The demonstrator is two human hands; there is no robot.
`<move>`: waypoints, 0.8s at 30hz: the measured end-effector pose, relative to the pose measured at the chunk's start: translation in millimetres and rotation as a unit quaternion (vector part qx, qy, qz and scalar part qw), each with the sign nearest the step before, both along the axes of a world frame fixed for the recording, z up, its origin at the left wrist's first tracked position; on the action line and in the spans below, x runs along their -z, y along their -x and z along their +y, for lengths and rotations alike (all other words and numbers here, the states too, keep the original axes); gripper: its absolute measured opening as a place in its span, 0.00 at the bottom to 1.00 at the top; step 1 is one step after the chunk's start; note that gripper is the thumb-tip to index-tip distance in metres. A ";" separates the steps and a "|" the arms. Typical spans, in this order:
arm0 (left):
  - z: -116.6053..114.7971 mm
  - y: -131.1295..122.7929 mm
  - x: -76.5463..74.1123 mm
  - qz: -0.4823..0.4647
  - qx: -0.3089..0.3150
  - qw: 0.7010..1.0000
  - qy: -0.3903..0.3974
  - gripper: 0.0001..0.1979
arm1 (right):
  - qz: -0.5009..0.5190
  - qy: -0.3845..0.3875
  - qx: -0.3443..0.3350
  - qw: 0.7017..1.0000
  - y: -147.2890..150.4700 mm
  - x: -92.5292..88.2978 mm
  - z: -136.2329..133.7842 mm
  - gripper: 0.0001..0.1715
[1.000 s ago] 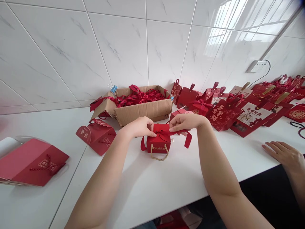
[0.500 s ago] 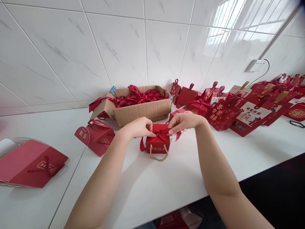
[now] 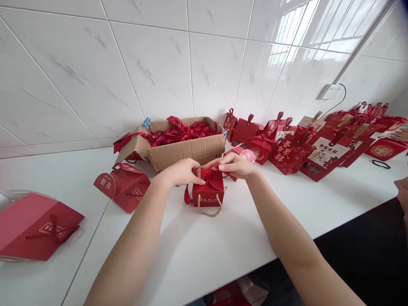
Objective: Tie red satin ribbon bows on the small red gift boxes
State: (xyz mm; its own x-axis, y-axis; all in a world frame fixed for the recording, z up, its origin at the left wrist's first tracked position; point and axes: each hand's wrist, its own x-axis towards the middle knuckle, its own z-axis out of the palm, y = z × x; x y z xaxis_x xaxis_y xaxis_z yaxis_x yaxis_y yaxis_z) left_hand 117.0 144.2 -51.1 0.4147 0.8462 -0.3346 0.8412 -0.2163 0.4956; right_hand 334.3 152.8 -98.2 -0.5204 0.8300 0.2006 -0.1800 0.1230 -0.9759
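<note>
A small red box point(image 3: 208, 199) with gold lettering and a twisted gold cord handle stands on the white table. Red ribbon point(image 3: 188, 195) is looped over its top, one end hanging down on the left. My left hand point(image 3: 188, 172) pinches the ribbon at the left of the box top. The fingers of my right hand point(image 3: 234, 165) are closed on ribbon above the top's right side. Between my hands the ribbon's crossing is partly covered by fingertips.
Behind the box, a cardboard box point(image 3: 188, 148) holds many red ribbons. Red gift boxes point(image 3: 123, 187) lie at left, and many decorated red bags point(image 3: 290, 153) crowd the right. A black loop point(image 3: 381, 164) lies at far right, near another person's hand point(image 3: 400, 135).
My right hand has moved left, over the box top, with the ribbon. The view has shifted slightly to the right, and another person's hand now shows at the right edge.
</note>
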 end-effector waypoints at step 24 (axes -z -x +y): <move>-36.7 -33.6 -8.5 -0.028 -0.050 0.990 -0.132 0.25 | 0.107 0.109 0.235 0.960 29.7 18.3 -33.8 0.20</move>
